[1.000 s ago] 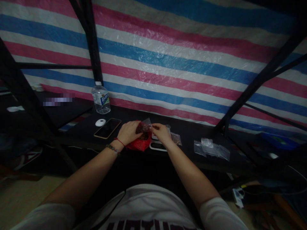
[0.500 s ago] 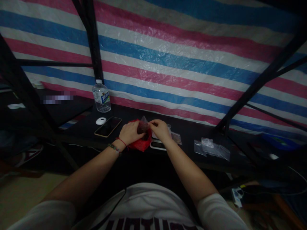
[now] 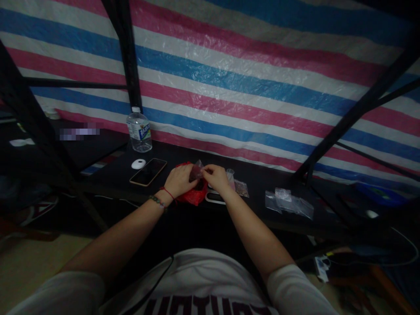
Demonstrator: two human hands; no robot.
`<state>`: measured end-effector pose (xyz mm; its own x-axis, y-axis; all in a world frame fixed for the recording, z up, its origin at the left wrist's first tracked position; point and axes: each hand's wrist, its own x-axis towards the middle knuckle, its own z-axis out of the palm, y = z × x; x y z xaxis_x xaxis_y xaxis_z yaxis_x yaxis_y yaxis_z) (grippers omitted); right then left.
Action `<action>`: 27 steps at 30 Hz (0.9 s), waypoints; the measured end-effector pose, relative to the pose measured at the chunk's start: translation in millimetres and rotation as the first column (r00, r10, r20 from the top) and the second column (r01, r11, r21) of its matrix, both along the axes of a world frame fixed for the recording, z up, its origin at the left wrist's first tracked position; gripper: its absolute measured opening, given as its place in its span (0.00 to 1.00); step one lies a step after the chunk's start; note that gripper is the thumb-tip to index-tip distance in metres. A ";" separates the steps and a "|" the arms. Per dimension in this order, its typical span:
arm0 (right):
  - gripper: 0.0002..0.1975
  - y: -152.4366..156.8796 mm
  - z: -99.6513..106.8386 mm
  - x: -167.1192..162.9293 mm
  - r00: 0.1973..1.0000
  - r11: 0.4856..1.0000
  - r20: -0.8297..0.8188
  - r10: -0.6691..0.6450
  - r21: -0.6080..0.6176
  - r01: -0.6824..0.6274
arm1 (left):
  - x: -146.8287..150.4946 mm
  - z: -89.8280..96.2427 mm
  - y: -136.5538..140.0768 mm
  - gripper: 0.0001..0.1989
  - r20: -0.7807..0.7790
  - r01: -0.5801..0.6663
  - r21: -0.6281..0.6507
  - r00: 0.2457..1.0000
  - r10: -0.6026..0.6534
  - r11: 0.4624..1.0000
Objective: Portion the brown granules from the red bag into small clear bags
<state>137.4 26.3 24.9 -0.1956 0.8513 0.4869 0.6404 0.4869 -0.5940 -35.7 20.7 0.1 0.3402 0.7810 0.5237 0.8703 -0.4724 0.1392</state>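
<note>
Both of my hands meet at a small clear plastic bag (image 3: 196,170) above a red plastic bag (image 3: 193,197). My left hand (image 3: 179,180) is closed on the clear bag's left side, its wrist carrying a red cord and a beaded bracelet. At the bag's right edge, the fingers of my right hand (image 3: 216,177) pinch the plastic. Under my right hand lies a white device with a dark display, probably a small scale (image 3: 215,197), partly covered by the hand. Just right of it are a clear cup (image 3: 230,176) and a filled clear bag (image 3: 242,188).
Left on the black table (image 3: 114,175) are a phone (image 3: 148,171), a white oval object (image 3: 138,164) and a clear plastic bottle (image 3: 139,130). Several flat clear bags (image 3: 288,203) lie to the right. Dark metal posts (image 3: 126,52) frame a striped plastic sheet (image 3: 229,87) behind.
My right hand has shifted slightly left and closer to my left hand at the small bag. More of the cup and the filled bag shows now.
</note>
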 end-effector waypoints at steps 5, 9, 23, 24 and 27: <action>0.09 3.0 -1.9 1.9 0.998 1.000 -0.055 -0.018 -0.001 0.018 | -2.2 -4.2 3.0 0.31 0.099 0.008 0.062 0.995 -0.014 0.998; 0.07 5.9 -6.1 7.6 0.989 0.996 -0.146 -0.024 -0.086 0.012 | -4.5 -6.2 6.0 0.28 0.202 0.098 0.040 0.974 -0.104 0.994; 0.16 -14.8 -8.0 39.8 0.886 0.931 -0.459 0.063 -0.293 -0.218 | 5.4 4.6 3.2 0.18 0.782 0.477 -0.149 0.593 -0.192 0.866; 0.15 -15.2 -6.9 45.1 0.880 0.932 -0.472 0.054 -0.293 -0.214 | 5.0 5.8 2.3 0.19 0.739 0.453 -0.154 0.642 -0.202 0.878; 0.17 -14.8 -3.9 78.3 0.841 0.956 -0.538 -0.050 -0.270 -0.116 | -0.4 5.6 4.9 0.20 0.490 0.377 -0.173 0.834 -0.253 0.910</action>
<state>215.7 11.5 21.0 -0.0059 0.9644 0.2645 0.1686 0.2617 -0.9503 -36.1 25.5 5.7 0.3682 0.7967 0.4792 0.4921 -0.6043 0.6266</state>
